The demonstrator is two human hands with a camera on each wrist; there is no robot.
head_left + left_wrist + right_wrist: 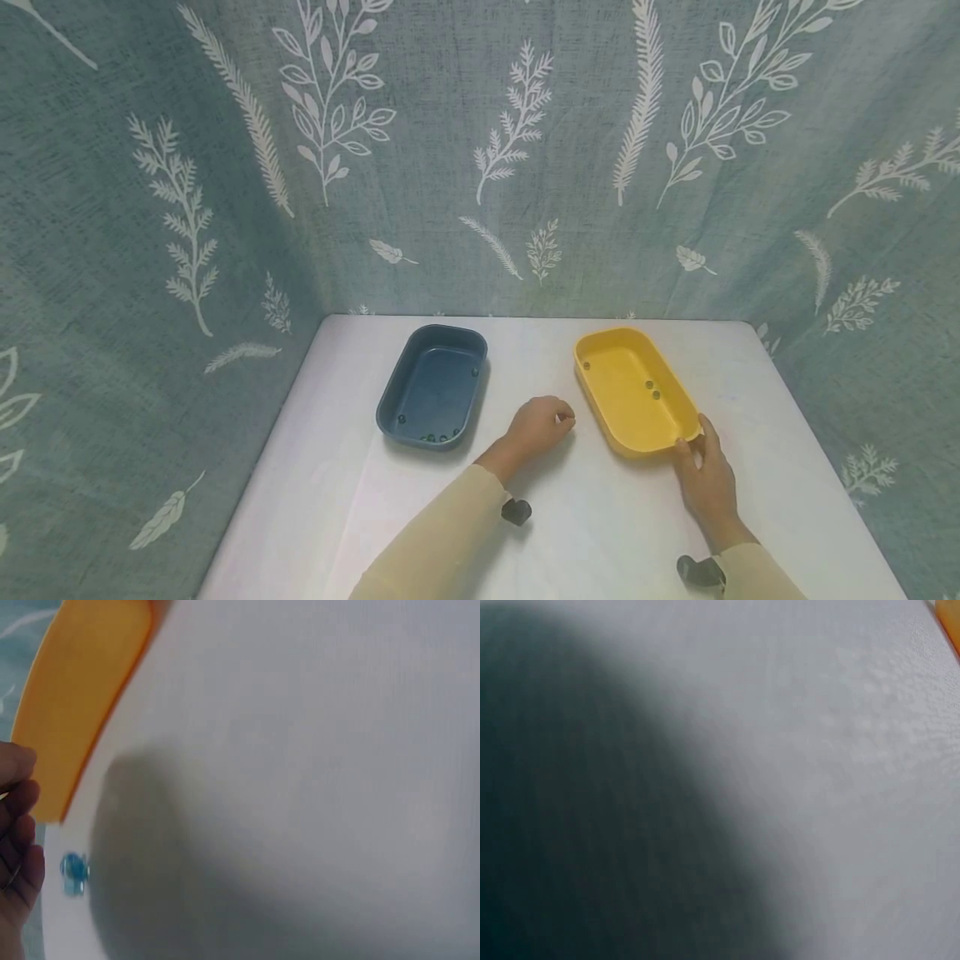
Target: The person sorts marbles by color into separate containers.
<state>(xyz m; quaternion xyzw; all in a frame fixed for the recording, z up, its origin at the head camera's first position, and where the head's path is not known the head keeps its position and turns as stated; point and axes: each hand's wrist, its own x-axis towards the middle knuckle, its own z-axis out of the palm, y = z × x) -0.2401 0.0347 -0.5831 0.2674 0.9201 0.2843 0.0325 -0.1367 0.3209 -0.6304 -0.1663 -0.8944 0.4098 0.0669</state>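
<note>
My right hand (pixel 707 483) grips the near right corner of a yellow tray (pixel 626 446), thumb and fingers at its rim. Three small glass marbles (pixel 656 395) lie in that tray. My left hand (pixel 538 427) is over the white table between the two trays, fingers curled and thumb close to the index finger; whether anything is between them is hidden. In the left wrist view, a small shiny blue glass piece (pixel 74 871) shows beside those fingers. To the left stands a dark blue tray (pixel 435 387) with several greenish marbles (pixel 431 438) along its near edge.
A white-covered table (pixel 585 533) carries both trays. Green-grey cloth (pixel 450 150) with white leaf prints hangs behind and at both sides. Dark wrist devices (pixel 516 511) sit at both sleeves. The right wrist view shows mostly the white surface and a dark blur.
</note>
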